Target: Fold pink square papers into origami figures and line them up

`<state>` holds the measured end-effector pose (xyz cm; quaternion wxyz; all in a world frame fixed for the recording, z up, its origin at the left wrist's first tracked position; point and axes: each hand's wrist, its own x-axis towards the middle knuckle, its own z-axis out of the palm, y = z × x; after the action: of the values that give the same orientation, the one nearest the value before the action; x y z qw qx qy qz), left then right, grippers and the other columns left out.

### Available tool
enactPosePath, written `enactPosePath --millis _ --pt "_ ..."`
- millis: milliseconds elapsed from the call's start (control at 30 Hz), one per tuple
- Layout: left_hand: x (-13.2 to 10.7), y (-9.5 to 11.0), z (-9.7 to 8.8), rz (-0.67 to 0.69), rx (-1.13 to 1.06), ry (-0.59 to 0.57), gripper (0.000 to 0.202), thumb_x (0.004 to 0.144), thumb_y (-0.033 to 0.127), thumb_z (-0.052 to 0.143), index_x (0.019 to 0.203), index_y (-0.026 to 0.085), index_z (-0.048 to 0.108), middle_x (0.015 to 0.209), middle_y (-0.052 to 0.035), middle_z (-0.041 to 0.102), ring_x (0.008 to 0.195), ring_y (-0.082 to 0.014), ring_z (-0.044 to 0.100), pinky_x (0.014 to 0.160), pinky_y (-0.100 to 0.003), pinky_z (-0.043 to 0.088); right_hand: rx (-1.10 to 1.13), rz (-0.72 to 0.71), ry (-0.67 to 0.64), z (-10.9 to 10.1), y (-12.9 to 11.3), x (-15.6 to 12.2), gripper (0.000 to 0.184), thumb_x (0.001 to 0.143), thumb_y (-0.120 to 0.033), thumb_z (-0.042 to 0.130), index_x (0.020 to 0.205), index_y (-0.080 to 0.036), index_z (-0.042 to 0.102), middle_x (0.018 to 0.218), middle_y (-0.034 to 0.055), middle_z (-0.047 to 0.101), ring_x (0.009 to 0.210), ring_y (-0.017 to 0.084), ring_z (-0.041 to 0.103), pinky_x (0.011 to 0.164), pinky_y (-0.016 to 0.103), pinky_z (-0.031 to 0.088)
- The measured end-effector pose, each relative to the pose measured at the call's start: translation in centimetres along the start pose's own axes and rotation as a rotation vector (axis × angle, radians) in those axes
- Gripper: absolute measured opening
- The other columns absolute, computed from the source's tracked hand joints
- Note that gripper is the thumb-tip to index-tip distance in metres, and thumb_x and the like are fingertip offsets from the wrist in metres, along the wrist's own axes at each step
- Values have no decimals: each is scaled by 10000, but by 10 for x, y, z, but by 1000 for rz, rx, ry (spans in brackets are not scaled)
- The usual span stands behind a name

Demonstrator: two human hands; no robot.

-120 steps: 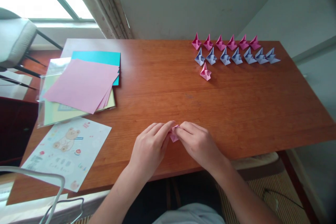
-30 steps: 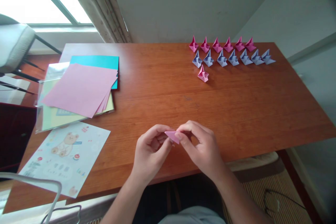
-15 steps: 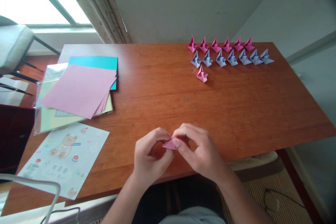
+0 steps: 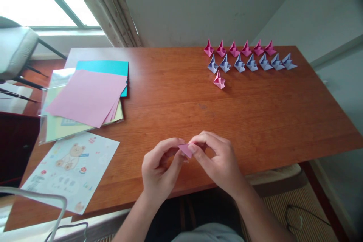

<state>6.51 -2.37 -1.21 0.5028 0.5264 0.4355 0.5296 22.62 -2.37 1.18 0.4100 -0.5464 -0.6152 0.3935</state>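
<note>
Between my two hands, above the front edge of the table, is a small folded piece of pink paper (image 4: 185, 150), its visible part a triangle. My left hand (image 4: 161, 166) pinches its left side between thumb and fingers. Thumb and index finger of my right hand (image 4: 214, 157) grip the right side. The fingers cover part of the paper. Farther back stands a light pink origami piece (image 4: 219, 80), a pointed folded shape. Behind it run a row of pale purple origami pieces (image 4: 239, 63) and a row of darker pink ones (image 4: 234, 49).
On the left of the wooden table (image 4: 159, 102) lie pink paper sheets (image 4: 87, 96) over a clear packet and a turquoise sheet (image 4: 102, 66). Nearer is a white sheet with a bear print (image 4: 70, 174). A pale curved tube (image 4: 34, 193) crosses the lower left corner.
The pink paper has turned in my fingers, its triangle now pointing down. My left hand has shifted slightly left, and both hands keep their grip. The view has moved a little.
</note>
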Motion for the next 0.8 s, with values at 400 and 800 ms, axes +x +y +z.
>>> enactPosePath --millis 400,800 --pt "-2 -3 4 -14 21 21 121 840 129 752 938 197 733 860 -27 771 695 -151 739 631 -247 641 -80 -26 17 1 1 -2 219 980 -328 590 790 -221 616 698 -10 630 615 131 550 582 278 413" --pt "21 5 -21 257 569 -242 200 887 81 633 978 228 732 957 -46 749 867 -168 710 782 -264 572 -338 -180 -92 -13 21 4 163 1015 -304 565 918 -233 675 857 34 686 803 169 636 770 302 484"
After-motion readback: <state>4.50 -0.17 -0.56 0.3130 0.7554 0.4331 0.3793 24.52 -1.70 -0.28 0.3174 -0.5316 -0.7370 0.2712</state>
